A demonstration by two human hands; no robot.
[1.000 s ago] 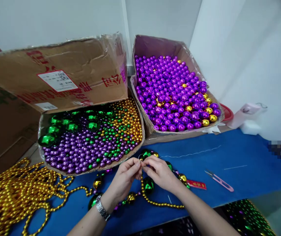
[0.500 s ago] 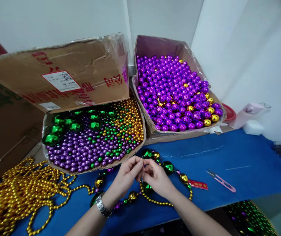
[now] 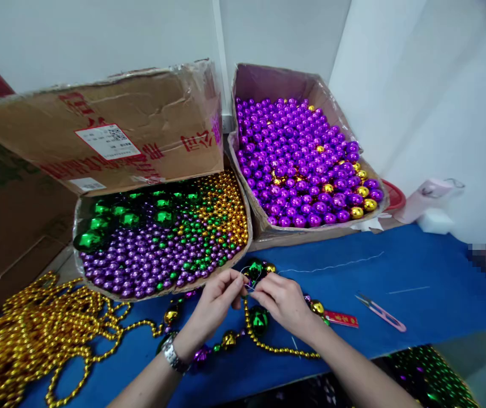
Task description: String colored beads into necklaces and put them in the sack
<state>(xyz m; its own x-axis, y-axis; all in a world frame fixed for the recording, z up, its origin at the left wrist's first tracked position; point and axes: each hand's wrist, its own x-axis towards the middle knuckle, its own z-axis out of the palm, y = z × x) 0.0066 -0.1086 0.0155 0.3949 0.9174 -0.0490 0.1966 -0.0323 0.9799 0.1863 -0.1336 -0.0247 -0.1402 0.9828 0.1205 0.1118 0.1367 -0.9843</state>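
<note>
A thin pale string (image 3: 249, 287) forms a small loop between my two hands. My left hand (image 3: 221, 293) pinches it between thumb and index finger, a metal-band watch (image 3: 172, 352) on that wrist. My right hand (image 3: 285, 299) grips the string from the other side, its fingertips closed. Just below and behind them lies a bead garland (image 3: 229, 340) with gold, green and purple balls. A strand of small gold beads (image 3: 268, 348) hangs down from near my fingers and curves right under my right wrist. A large green ball (image 3: 259, 320) sits between my forearms.
Two cardboard boxes of beads stand behind: mixed small beads (image 3: 141, 255) left, purple balls (image 3: 294, 164) right. Gold bead strands (image 3: 26, 334) heap at the left. Pink thread snips (image 3: 382, 315), a red tag (image 3: 341, 319) and a loose thread (image 3: 332, 266) lie on the blue cloth (image 3: 430, 266).
My hands have drawn slightly apart, the right one moving right and down. The string loop between them now shows more clearly, and the gold strand has shifted.
</note>
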